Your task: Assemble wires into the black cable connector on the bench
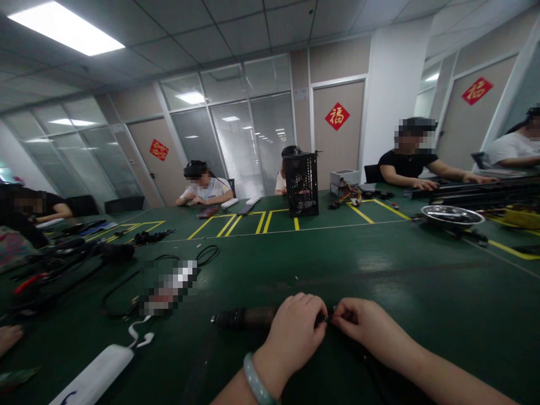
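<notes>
A dark cylindrical tool with a narrow metal tip [244, 318], like an electric screwdriver, lies lengthwise on the green table, its tip pointing left. My left hand [297, 329], with a pale bangle at the wrist, is closed over its rear end. Thumb and fingers of my right hand [360, 320] are pinched together right beside my left fingertips. Something small and dark shows between the two hands, too hidden to name. Below my right hand a faint dark line, perhaps a cable [366, 363], runs toward me.
On the left lie a white power strip [95, 374], a blurred-out object [169, 289] with a black cord, and a heap of dark cables and tools [54, 270]. Farther off stand a black computer case [302, 185], a power supply [345, 179] and a metal bowl [452, 215]. Several people sit around the table.
</notes>
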`<state>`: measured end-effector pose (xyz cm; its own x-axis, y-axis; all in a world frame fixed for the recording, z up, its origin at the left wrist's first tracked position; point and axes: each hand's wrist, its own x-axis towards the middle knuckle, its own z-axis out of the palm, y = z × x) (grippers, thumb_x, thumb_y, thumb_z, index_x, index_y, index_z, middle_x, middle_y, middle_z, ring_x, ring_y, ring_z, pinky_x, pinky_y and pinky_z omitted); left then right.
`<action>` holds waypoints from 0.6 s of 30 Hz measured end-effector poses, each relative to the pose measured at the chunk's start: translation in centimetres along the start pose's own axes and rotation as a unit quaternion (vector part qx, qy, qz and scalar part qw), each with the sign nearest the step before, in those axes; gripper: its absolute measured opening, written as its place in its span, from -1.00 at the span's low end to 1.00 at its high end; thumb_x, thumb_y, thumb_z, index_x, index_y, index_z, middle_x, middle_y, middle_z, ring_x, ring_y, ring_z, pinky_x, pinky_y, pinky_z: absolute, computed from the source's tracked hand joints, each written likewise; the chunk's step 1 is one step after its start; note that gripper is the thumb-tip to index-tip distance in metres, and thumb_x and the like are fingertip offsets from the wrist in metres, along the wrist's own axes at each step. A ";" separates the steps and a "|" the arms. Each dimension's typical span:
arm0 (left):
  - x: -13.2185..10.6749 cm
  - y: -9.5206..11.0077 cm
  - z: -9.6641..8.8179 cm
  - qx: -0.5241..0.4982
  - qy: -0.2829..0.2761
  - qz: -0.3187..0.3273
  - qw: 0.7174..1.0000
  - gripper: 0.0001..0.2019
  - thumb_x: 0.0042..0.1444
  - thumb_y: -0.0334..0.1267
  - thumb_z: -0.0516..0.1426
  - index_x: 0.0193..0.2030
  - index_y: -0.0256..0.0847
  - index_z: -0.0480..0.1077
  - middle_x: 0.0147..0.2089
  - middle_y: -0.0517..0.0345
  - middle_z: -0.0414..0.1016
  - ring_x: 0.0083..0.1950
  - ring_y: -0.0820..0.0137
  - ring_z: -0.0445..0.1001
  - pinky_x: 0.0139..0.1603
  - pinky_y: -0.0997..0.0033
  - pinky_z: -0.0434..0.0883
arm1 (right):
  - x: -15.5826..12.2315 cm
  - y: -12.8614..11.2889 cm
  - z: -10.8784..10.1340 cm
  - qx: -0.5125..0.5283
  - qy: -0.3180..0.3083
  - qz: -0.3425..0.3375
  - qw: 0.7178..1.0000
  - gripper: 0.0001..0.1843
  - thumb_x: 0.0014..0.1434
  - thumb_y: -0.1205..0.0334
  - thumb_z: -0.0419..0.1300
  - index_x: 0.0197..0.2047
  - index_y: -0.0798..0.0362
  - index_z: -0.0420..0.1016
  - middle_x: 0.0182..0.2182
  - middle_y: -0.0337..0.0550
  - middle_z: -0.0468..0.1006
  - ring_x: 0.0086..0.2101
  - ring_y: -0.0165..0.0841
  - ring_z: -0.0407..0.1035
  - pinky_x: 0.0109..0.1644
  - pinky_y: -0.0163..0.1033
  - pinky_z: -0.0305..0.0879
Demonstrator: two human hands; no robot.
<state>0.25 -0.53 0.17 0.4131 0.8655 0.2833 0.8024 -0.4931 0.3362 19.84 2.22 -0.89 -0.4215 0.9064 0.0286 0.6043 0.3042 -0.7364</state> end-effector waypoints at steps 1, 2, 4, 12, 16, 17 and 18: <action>0.0 0.0 0.0 -0.001 -0.001 0.001 1.000 -0.88 0.12 -0.36 0.18 -0.22 -0.11 0.36 -0.21 0.26 0.44 -0.15 0.31 0.36 -0.15 0.31 0.24 | 0.0 0.0 0.0 0.002 0.000 0.001 1.000 -0.85 0.16 0.22 0.15 -0.37 0.04 0.52 -0.47 -0.26 0.58 -0.44 -0.38 0.44 -0.42 -0.39 0.20; 0.0 0.1 -0.1 -0.002 -0.001 0.001 1.000 -0.89 0.12 -0.35 0.18 -0.22 -0.11 0.36 -0.21 0.26 0.44 -0.15 0.31 0.36 -0.15 0.30 0.24 | 0.0 0.0 0.0 0.005 0.000 0.002 1.000 -0.85 0.16 0.22 0.15 -0.37 0.04 0.52 -0.47 -0.26 0.58 -0.44 -0.38 0.44 -0.42 -0.39 0.20; 0.0 0.1 -0.2 -0.006 -0.001 0.000 1.000 -0.89 0.12 -0.34 0.19 -0.22 -0.11 0.36 -0.22 0.26 0.44 -0.16 0.31 0.36 -0.15 0.30 0.24 | 0.0 0.0 -0.1 0.013 -0.001 0.003 1.000 -0.86 0.16 0.22 0.15 -0.36 0.05 0.52 -0.46 -0.26 0.59 -0.44 -0.38 0.44 -0.41 -0.40 0.21; 0.1 0.1 -0.2 -0.010 -0.001 -0.007 1.000 -0.90 0.12 -0.34 0.20 -0.24 -0.10 0.37 -0.23 0.27 0.45 -0.16 0.33 0.37 -0.15 0.31 0.25 | -0.2 -0.2 -0.2 0.023 -0.014 0.009 1.000 -0.84 0.17 0.20 0.16 -0.34 0.05 0.54 -0.45 -0.26 0.60 -0.43 -0.38 0.45 -0.39 -0.40 0.22; 0.1 0.3 -0.2 0.000 -0.007 -0.002 1.000 -0.93 0.15 -0.31 0.20 -0.23 -0.11 0.39 -0.22 0.26 0.45 -0.15 0.33 0.37 -0.14 0.32 0.25 | -0.2 -0.1 0.0 0.019 -0.017 0.010 1.000 -0.84 0.17 0.20 0.15 -0.34 0.04 0.54 -0.45 -0.25 0.61 -0.42 -0.37 0.46 -0.38 -0.39 0.23; 0.1 0.3 -0.2 0.000 -0.007 0.002 1.000 -0.93 0.16 -0.30 0.19 -0.22 -0.10 0.39 -0.21 0.26 0.45 -0.15 0.33 0.37 -0.13 0.32 0.26 | -0.2 -0.1 0.0 0.019 -0.017 0.008 1.000 -0.84 0.18 0.20 0.15 -0.34 0.04 0.54 -0.44 -0.26 0.61 -0.41 -0.37 0.46 -0.37 -0.38 0.23; 0.1 0.3 -0.2 -0.001 -0.005 0.006 1.000 -0.93 0.16 -0.31 0.19 -0.22 -0.10 0.40 -0.21 0.25 0.45 -0.15 0.33 0.37 -0.13 0.32 0.26 | -0.2 0.0 0.0 0.019 -0.016 0.005 1.000 -0.83 0.18 0.20 0.15 -0.34 0.04 0.55 -0.44 -0.26 0.61 -0.41 -0.36 0.47 -0.37 -0.38 0.23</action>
<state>0.45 -0.67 0.51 0.4274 0.8604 0.2776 0.7969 -0.5035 0.3338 19.87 2.03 -0.89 -0.4366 0.8997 -0.0004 0.5835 0.2829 -0.7612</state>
